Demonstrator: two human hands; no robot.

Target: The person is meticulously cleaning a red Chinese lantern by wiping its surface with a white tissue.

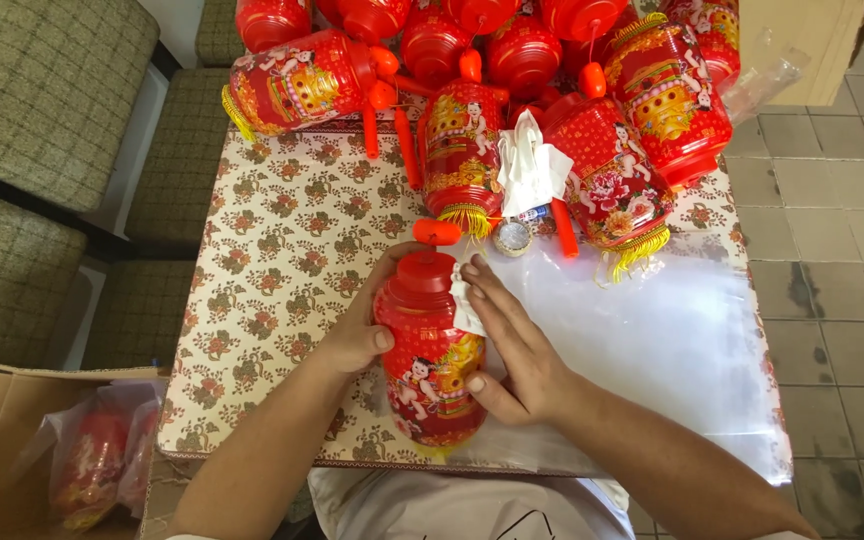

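A red plastic lantern (430,365) with printed figures and a red cap lies lengthwise on the patterned table (272,250) in front of me. My left hand (362,320) grips its left side near the cap. My right hand (512,345) lies over its right side, thumb on the body, fingers pressing a small white cloth (466,305) against the lantern near the top.
Several more red lanterns (612,170) are piled along the table's far edge, with a white rag (530,165) and a small round tin (512,237) among them. Clear plastic sheeting (672,340) covers the table's right half. A cardboard box (12,450) with bagged lanterns sits lower left; cushioned seats (42,90) at left.
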